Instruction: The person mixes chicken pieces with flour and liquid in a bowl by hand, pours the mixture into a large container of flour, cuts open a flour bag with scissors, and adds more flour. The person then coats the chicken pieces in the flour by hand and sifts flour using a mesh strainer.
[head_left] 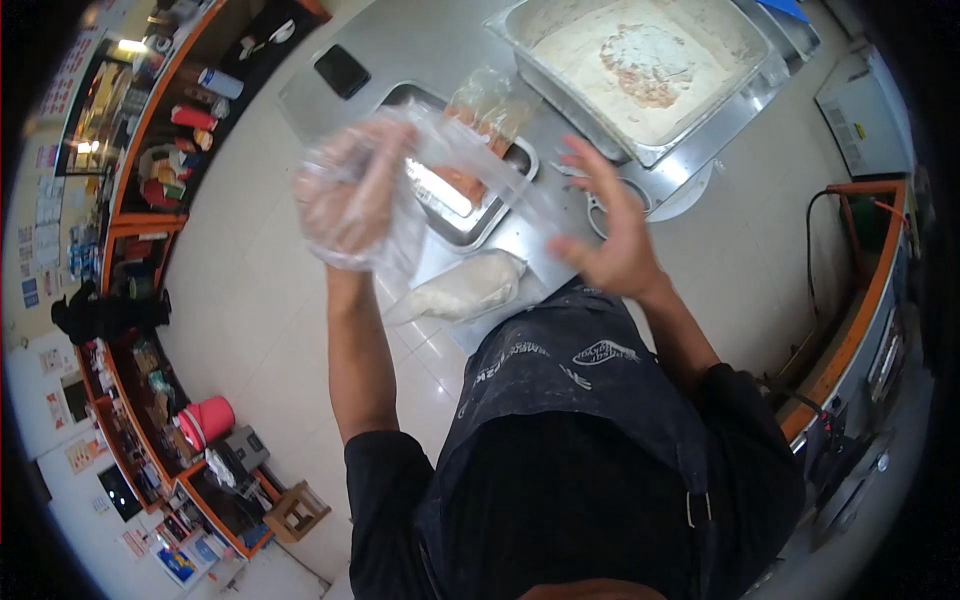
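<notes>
My left hand (pixel 352 195) is inside a loose, clear disposable plastic glove. Its fingers are curled, pinching a thin see-through piece of plastic (pixel 510 180) that looks like another disposable glove and stretches toward my right hand. Bare and open, my right hand (pixel 622 238) has its fingers spread beside the plastic's far end; I cannot tell whether they touch it. Below them, a steel tray (pixel 470 240) holds orange-pink pieces of food (pixel 458 183), which look like raw meat. A clear plastic bag (pixel 490 100) lies at its far end.
A deep steel pan (pixel 640 155) of flour with a coated heap (pixel 650 65) stands at the far right. A filled, pale plastic bag (pixel 465 287) lies at the near table edge. A black phone (pixel 342 71) rests far left. Scissor-like handles (pixel 598 215) show beside my right hand.
</notes>
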